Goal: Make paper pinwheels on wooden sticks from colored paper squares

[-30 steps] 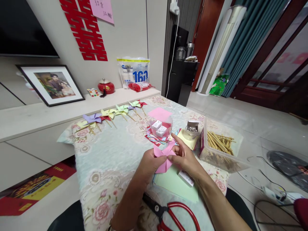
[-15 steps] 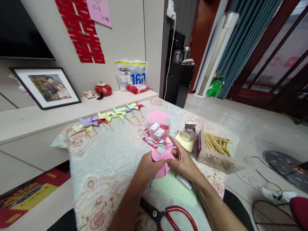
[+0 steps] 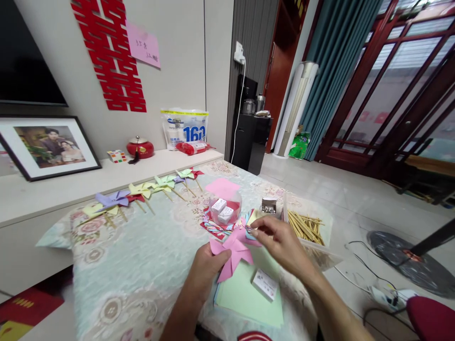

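Note:
My left hand (image 3: 207, 265) pinches a pink paper pinwheel (image 3: 232, 253), its blades folded in, above a stack of pale green paper (image 3: 241, 303). Just beyond the pinwheel is my right hand (image 3: 282, 241), thumb and fingertips pressed together beside some pink paper. What sits between those fingertips, if anything, is too small to make out. On the green stack lies a small white box (image 3: 265, 285). An open little box of shiny metal pieces (image 3: 269, 207) stands past my right hand. Red handles (image 3: 254, 336) of a tool show at the bottom edge.
A round clear container (image 3: 231, 203) holds white boxes, with coloured paper strips beneath. At right, a plastic bin (image 3: 329, 255) contains thin wooden sticks (image 3: 307, 227). Finished pinwheels on sticks (image 3: 165, 183) line the table's far left edge. A framed photo (image 3: 83, 142) stands on the cabinet.
My right hand has left the pinwheel's centre, its fingertips now pinched. The left hand keeps the pinwheel. The view has tilted up, so the red-handled tool has mostly dropped out.

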The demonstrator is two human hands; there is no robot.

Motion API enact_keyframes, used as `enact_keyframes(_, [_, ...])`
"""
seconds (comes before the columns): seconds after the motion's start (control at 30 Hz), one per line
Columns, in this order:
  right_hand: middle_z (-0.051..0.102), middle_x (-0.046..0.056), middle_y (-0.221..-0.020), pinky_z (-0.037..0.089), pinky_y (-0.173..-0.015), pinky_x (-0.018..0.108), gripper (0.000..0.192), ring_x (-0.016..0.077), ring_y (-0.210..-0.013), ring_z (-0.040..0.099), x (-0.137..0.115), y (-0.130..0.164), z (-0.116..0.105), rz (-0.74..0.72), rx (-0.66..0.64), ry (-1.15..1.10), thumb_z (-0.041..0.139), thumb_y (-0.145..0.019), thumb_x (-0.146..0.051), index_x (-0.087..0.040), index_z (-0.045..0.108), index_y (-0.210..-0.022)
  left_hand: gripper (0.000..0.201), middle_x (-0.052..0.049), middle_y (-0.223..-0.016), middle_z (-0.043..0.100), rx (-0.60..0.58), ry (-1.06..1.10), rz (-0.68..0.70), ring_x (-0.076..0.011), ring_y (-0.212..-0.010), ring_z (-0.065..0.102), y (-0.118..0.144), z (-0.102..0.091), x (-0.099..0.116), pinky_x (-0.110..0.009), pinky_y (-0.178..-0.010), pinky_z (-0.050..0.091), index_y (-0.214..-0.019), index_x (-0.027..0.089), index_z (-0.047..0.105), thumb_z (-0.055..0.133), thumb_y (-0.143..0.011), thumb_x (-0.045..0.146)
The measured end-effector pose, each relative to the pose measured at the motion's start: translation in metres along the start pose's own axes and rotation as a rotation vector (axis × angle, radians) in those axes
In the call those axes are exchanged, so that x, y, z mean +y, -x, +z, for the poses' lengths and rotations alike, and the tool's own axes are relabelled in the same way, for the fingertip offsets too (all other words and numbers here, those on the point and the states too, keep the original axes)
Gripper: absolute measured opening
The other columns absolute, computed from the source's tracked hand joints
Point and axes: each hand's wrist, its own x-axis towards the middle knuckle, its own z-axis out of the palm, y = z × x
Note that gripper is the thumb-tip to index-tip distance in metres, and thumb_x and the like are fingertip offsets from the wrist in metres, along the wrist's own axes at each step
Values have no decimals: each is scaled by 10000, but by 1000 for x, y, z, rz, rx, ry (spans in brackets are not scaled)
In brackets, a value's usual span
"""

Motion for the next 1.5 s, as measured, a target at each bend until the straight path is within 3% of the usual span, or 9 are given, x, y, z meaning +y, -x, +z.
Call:
enact_keyframes(0.13, [679, 23, -729, 386, -619, 255, 224, 163, -676, 588, -2, -35, -44, 21, -60, 385, 501, -910, -235, -184, 672, -775, 233, -16, -637, 677, 27, -19, 5, -158, -574, 558, -1, 0, -2, -256, -559, 426, -695, 144, 650, 771, -619, 328])
enact_keyframes(0.17, [681, 29, -730, 376, -615, 254, 241, 163, -675, 580, 1, -45, -51, 37, -127, 511, 479, -908, -217, -178, 680, -782, 233, -13, -637, 674, 33, -20, 0, -157, -574, 555, 0, 1, 0, -256, -558, 423, -692, 147, 644, 768, -616, 329])
enact_keyframes(0.3, [695, 29, -708, 342, -606, 245, 251, 154, -670, 561, 23, -74, -63, 61, -328, 733, 494, -848, -160, -170, 724, -746, 239, -13, -642, 670, 15, -3, -17, -162, -588, 558, 3, 3, 5, -259, -569, 420, -703, 144, 643, 752, -606, 333])
enact_keyframes(0.4, [694, 23, -680, 330, -610, 242, 263, 144, -657, 559, 35, -84, -60, 66, -409, 820, 506, -838, -149, -172, 738, -716, 226, -7, -629, 656, 3, -1, -8, -149, -572, 535, 2, 3, 4, -251, -562, 398, -695, 142, 636, 740, -615, 325])
enact_keyframes(0.67, [753, 140, -937, 437, -706, 284, 211, 241, -889, 692, 45, -97, -41, 134, -493, 1068, 564, -871, -129, -151, 764, -932, 206, 20, -595, 605, 1, 0, 12, -127, -550, 488, 1, 2, 2, -236, -539, 353, -672, 147, 625, 747, -615, 303])
enact_keyframes(0.83, [695, 83, -1098, 549, -857, 403, 231, 213, -974, 672, 50, -102, -32, 186, -561, 1159, 611, -963, -323, -145, 667, -1100, 205, 10, -605, 620, 9, -13, 9, -139, -555, 504, 3, 3, 4, -242, -540, 361, -668, 145, 637, 747, -602, 305])
enact_keyframes(0.93, [664, 83, -1171, 560, -880, 426, 268, 218, -1014, 663, 51, -104, -30, 202, -584, 1188, 615, -966, -339, -154, 639, -1158, 188, 16, -601, 610, 8, -27, 11, -134, -554, 492, 3, 3, 4, -242, -540, 358, -666, 150, 634, 726, -608, 302])
enact_keyframes(1.2, [653, 89, -1198, 562, -881, 429, 280, 224, -1030, 659, 51, -105, -28, 212, -600, 1213, 616, -966, -328, -157, 628, -1187, 185, 41, -534, 536, 12, -49, -4, -119, -516, 439, 1, 3, 4, -239, -513, 313, -608, 163, 591, 715, -593, 301])
enact_keyframes(1.5, [648, 91, -1211, 559, -889, 433, 285, 227, -1043, 655, 55, -105, -26, 194, -617, 1222, 617, -965, -327, -160, 625, -1195, 179, 33, -561, 550, 13, -71, 5, -121, -528, 445, 2, 3, 3, -240, -525, 317, -623, 163, 582, 702, -614, 296])
